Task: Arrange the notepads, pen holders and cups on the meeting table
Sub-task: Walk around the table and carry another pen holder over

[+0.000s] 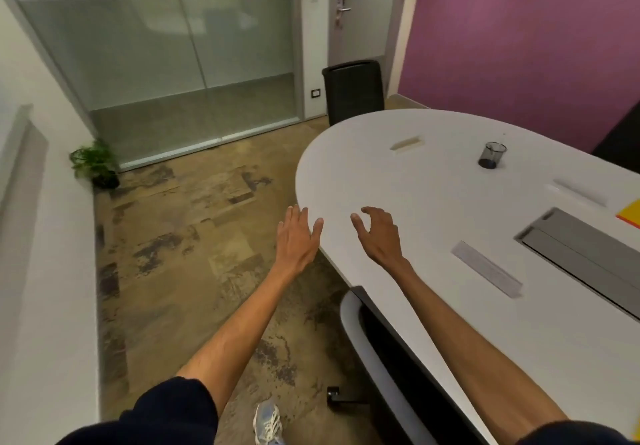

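Both forearms extend from dark sleeves over the near edge of the meeting table (pixel 398 185). Left hand (pixel 298 236) hangs at the rim, fingers spread flat, holding nothing. Right hand (pixel 379 233) hovers over the tabletop, fingers loosely curled and apart, also empty. Beyond, a pen holder (pixel 491 155) stands upright, ahead and to the right of both hands, well apart from either. An orange-yellow notepad (pixel 631 216) shows at the right edge. No cup is visible. Judgement: the right hand is nearer the holder.
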Demonstrator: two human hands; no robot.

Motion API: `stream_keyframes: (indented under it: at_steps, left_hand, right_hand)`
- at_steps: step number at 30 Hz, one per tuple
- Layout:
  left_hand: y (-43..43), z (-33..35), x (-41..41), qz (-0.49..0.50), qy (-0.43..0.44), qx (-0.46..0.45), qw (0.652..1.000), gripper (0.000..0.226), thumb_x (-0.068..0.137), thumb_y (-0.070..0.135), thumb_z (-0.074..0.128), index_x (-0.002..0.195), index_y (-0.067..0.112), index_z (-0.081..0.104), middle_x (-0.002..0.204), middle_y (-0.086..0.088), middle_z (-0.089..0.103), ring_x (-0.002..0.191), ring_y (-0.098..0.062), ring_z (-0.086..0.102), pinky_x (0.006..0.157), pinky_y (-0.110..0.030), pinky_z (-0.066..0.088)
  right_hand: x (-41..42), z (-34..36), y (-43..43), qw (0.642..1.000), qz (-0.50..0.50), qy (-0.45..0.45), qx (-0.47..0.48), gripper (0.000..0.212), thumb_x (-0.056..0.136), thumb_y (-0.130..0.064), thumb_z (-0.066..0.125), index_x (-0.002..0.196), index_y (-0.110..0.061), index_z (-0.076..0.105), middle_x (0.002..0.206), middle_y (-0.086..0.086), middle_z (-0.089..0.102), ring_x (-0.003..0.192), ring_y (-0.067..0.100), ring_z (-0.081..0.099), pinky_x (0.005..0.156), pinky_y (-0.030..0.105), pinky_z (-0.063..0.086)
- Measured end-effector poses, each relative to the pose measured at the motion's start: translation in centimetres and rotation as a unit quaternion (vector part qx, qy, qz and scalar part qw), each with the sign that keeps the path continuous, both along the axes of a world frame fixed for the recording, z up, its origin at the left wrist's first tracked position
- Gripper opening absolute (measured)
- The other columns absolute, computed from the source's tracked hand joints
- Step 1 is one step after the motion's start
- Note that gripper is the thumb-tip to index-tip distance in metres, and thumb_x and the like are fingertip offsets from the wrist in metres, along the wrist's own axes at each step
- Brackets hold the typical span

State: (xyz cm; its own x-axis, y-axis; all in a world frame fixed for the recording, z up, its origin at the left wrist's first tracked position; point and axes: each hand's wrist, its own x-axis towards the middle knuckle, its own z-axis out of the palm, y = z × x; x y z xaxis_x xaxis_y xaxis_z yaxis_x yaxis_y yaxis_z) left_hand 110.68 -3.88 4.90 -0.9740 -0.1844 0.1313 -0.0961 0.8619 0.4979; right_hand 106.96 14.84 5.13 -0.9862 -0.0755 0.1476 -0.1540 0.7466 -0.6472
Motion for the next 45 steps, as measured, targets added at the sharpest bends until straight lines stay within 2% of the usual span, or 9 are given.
stream_keyframes:
  at_steps: [6,13,21,23,28,34,38,43,45]
  left_hand:
    - [-10.3,-1.0,-3.9,0.041,-0.023,0.017,0.999,0.067,0.101,0.055,0.023,0.154,0.014,0.022,0.163,-0.008,0.013,0.152,-0.027,0.003,0.121,-0.056,0.013]
    - [-22.3,-2.2,-7.7,0.078,-0.03,-0.011,0.996,0.066,0.102,0.053,0.025,0.154,0.014,0.021,0.163,-0.009,0.013,0.152,-0.023,0.006,0.121,-0.053,0.013]
    - [-30.6,-6.0,-10.5,0.137,-0.055,-0.048,0.988,0.075,0.099,0.06,0.025,0.157,0.018,0.003,0.164,-0.008,-0.002,0.152,-0.022,-0.006,0.12,-0.059,0.002]
    - [-31.6,-7.0,-11.4,0.138,-0.066,-0.061,0.986,0.078,0.097,0.063,0.025,0.157,0.02,0.0,0.164,-0.006,-0.006,0.152,-0.022,-0.011,0.12,-0.06,-0.002]
    - [-34.5,-9.5,-18.2,0.141,-0.108,-0.064,0.982,0.077,0.096,0.066,0.025,0.157,0.026,0.0,0.164,-0.004,-0.006,0.151,-0.022,-0.015,0.118,-0.063,-0.003]
    - [-37.3,-8.5,-31.2,0.128,-0.124,-0.078,0.981,0.081,0.094,0.069,0.022,0.157,0.023,-0.002,0.164,-0.006,-0.01,0.151,-0.021,-0.014,0.118,-0.062,-0.004]
    - [-37.7,-6.8,-40.0,0.114,-0.097,-0.079,0.986,0.083,0.093,0.071,0.02,0.157,0.022,-0.003,0.164,-0.006,-0.011,0.151,-0.021,-0.015,0.119,-0.06,-0.004]
    - [-37.7,-6.5,-48.2,0.086,-0.088,-0.08,0.989,0.08,0.096,0.066,0.02,0.157,0.02,-0.001,0.163,-0.01,-0.01,0.151,-0.024,-0.016,0.122,-0.054,-0.005]
    - [-38.1,-6.7,-51.2,0.078,-0.097,-0.081,0.989,0.075,0.097,0.063,0.021,0.157,0.022,0.002,0.163,-0.011,-0.009,0.15,-0.029,-0.015,0.121,-0.053,-0.007]
  right_hand:
    - [-6.1,-0.9,-11.4,0.998,0.055,-0.002,0.022,0.053,0.098,-0.056,0.039,0.135,-0.019,0.051,0.144,0.002,0.05,0.135,0.022,0.041,0.112,0.043,0.031]
    - [-11.2,-2.2,-24.4,0.993,0.111,0.011,0.032,0.059,0.098,-0.056,0.04,0.141,-0.016,0.044,0.149,0.006,0.042,0.139,0.023,0.037,0.114,0.041,0.032]
    - [-16.3,-5.6,-32.8,0.978,0.187,-0.008,0.089,0.071,0.099,-0.055,0.037,0.154,-0.013,0.024,0.162,0.008,0.02,0.151,0.023,0.014,0.123,0.04,0.016]
    - [-17.7,-6.3,-33.7,0.977,0.193,-0.021,0.089,0.073,0.098,-0.058,0.035,0.156,-0.016,0.018,0.164,0.006,0.013,0.152,0.022,0.008,0.124,0.044,0.013]
    - [-25.2,-9.0,-36.6,0.97,0.208,-0.088,0.086,0.073,0.094,-0.065,0.035,0.156,-0.035,0.01,0.165,0.004,-0.002,0.153,0.022,-0.007,0.118,0.065,0.006]
    - [-37.0,-8.9,-38.9,0.973,0.174,-0.142,0.06,0.081,0.09,-0.072,0.036,0.154,-0.041,-0.003,0.163,0.003,-0.017,0.151,0.026,-0.013,0.112,0.073,0.003]
    - [-44.8,-7.9,-38.9,0.974,0.177,-0.113,0.081,0.08,0.091,-0.071,0.033,0.155,-0.037,0.0,0.164,0.003,-0.012,0.152,0.023,-0.009,0.114,0.07,0.0]
    - [-52.4,-7.7,-38.7,0.981,0.155,-0.081,0.082,0.078,0.098,-0.06,0.031,0.157,-0.016,0.005,0.165,0.003,-0.001,0.153,0.018,-0.006,0.123,0.052,0.0]
    - [-55.0,-7.9,-39.0,0.982,0.149,-0.082,0.079,0.074,0.1,-0.054,0.031,0.157,-0.013,0.007,0.165,0.004,0.001,0.153,0.018,-0.004,0.124,0.046,0.0]
